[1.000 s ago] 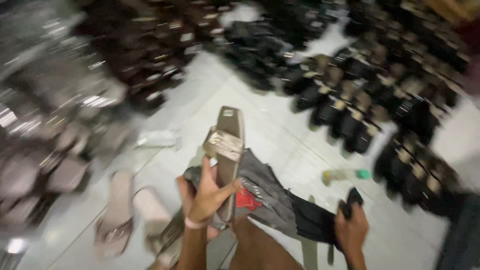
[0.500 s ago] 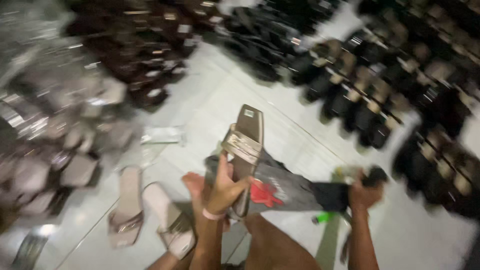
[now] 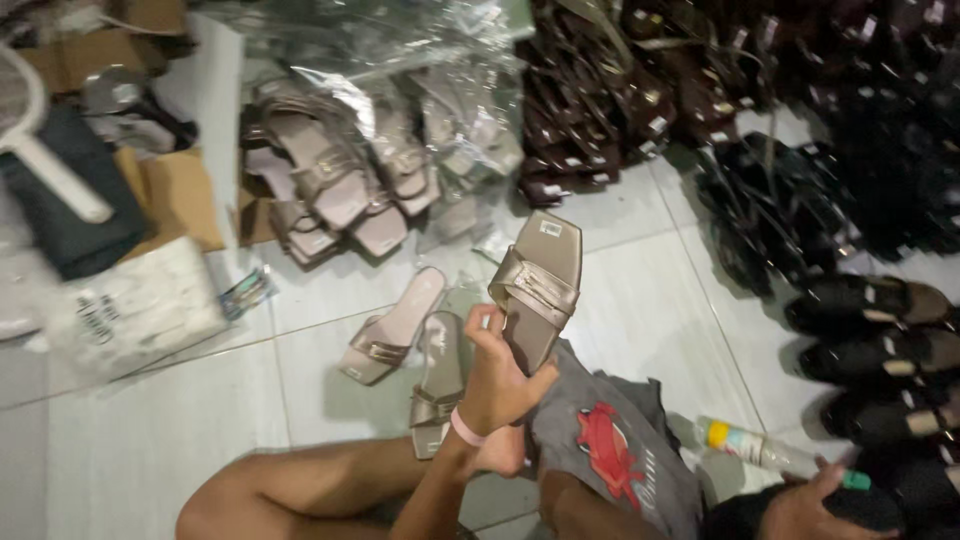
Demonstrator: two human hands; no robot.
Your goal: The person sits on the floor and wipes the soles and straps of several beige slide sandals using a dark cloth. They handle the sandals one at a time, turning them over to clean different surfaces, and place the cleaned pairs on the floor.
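Bronze sandal (image 3: 538, 290) upright, heel pinched in left hand (image 3: 497, 385) fingers (image 3: 487, 322); right hand's (image 3: 815, 510) grip unclear.

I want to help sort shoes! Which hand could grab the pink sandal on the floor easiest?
Probably the right hand; the left hand already grips a bronze sandal, though it is nearer the pink sandal.
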